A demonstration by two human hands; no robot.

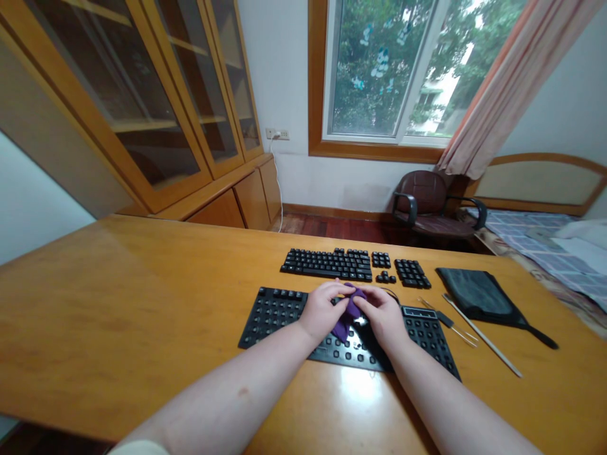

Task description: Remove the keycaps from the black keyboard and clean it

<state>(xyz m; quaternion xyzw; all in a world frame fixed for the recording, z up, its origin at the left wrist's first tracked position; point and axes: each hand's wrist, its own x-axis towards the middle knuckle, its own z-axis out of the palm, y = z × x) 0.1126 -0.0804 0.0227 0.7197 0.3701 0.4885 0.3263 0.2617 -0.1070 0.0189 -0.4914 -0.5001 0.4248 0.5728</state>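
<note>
Both of my hands are closed on a purple cloth over the middle of a black keyboard base. My left hand pinches it from the left. From the other side my right hand grips it with thumb and fingers. Whether something small is wrapped in the cloth, I cannot tell. Most switches on the base are bare, with a few keycaps on its top left row. Behind it, black keycaps lie in keyboard order, with the number pad block at the right.
Right of the keyboard lie a wire keycap puller, a thin pale stick and a black pouch with a strap. The wooden desk carries everything. Beyond it stand an office chair, a bed and a glass-door cabinet.
</note>
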